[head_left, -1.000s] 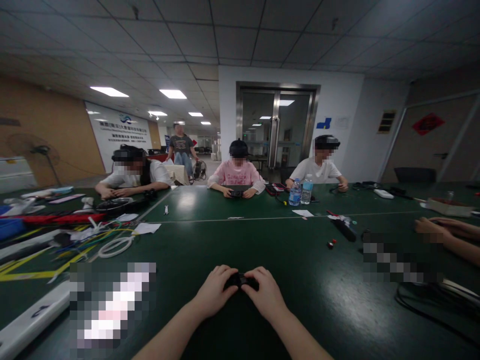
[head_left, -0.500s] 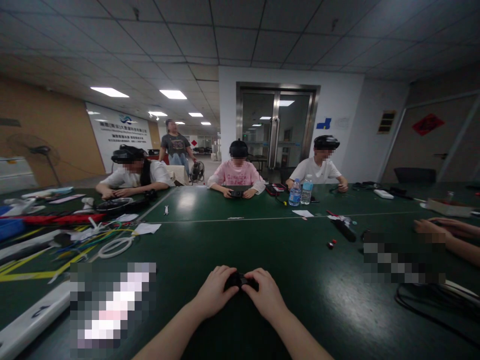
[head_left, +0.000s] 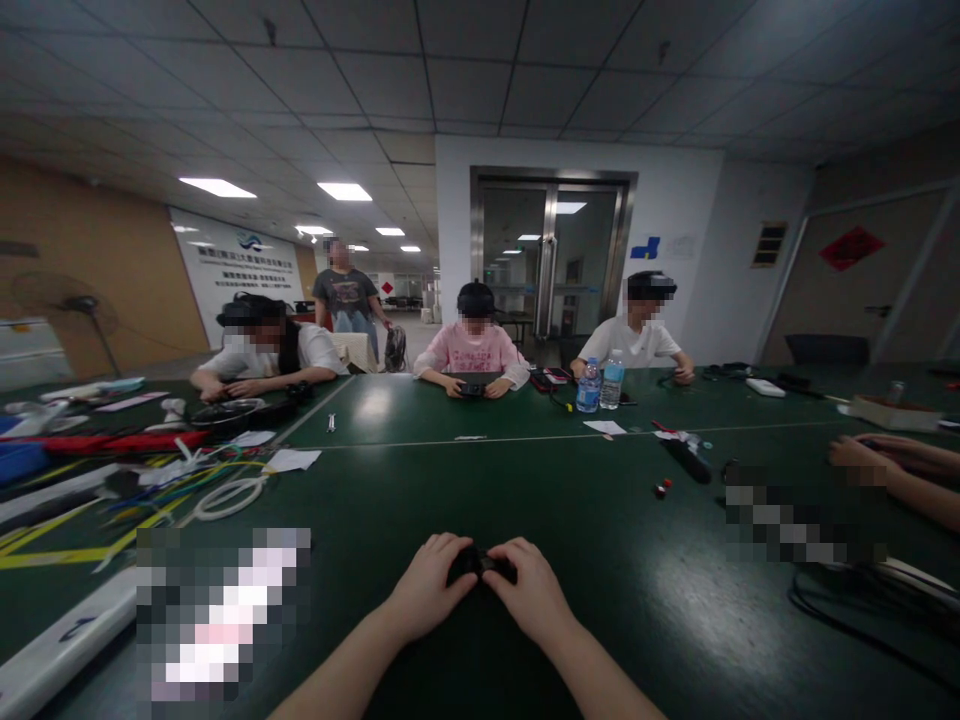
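A small black object (head_left: pixel 478 562) lies between my two hands, low in the middle of the head view, at or just above the green table (head_left: pixel 480 490). Its exact kind cannot be made out, since fingers cover much of it. My left hand (head_left: pixel 433 580) is closed round its left end, thumb at the near side and fingers over the far side. Around the right end, my right hand (head_left: pixel 527 582) is closed in the same way. The two thumbs come near each other at its middle, a narrow gap between them.
Two water bottles (head_left: pixel 600 384) stand near the far side. On the left are a coiled white cable (head_left: pixel 229 497), a white power strip (head_left: pixel 75 635) and tools. Black cables (head_left: pixel 847 620) lie at right. Several people sit around the table; another person's hands (head_left: pixel 870 458) rest at right.
My hands and the black object stay nearly in place. The standing person at the back has shifted slightly, and the fan beside them has turned. The view has moved very slightly.
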